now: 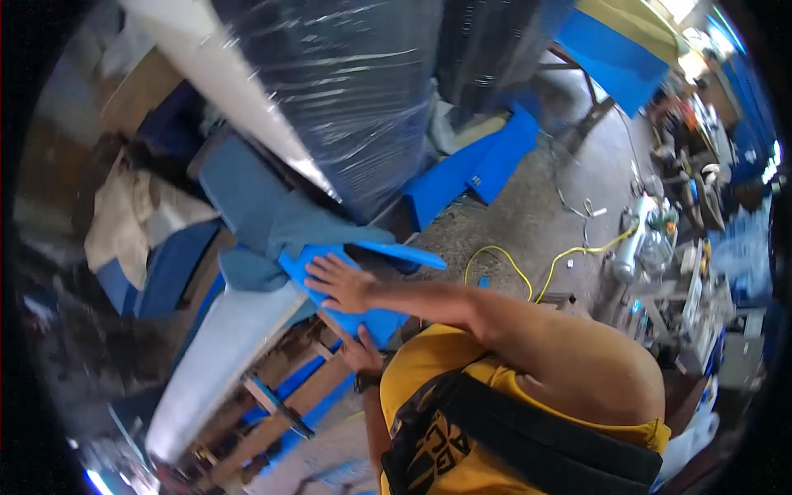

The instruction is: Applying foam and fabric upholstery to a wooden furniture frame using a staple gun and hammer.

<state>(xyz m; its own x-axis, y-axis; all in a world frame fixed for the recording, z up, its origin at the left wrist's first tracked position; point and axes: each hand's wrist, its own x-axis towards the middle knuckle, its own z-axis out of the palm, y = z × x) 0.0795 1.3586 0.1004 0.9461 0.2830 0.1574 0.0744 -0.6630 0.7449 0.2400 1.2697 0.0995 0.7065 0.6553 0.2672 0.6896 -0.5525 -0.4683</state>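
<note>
A bright blue flat panel [371, 280] — stiff, irregularly cut, with one long pointed arm jutting to the right — lies tilted across a wooden frame [305, 388]. Its upper left edge is tucked under a rumpled blue cloth [264, 223]. Fingers press its top face and grip its lower edge.

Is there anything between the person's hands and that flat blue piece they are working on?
Nothing visible. The right hand already lies flat on top of the blue piece, and the left hand is against its lower edge, partly hidden beneath it, so its grip cannot be seen.
</note>
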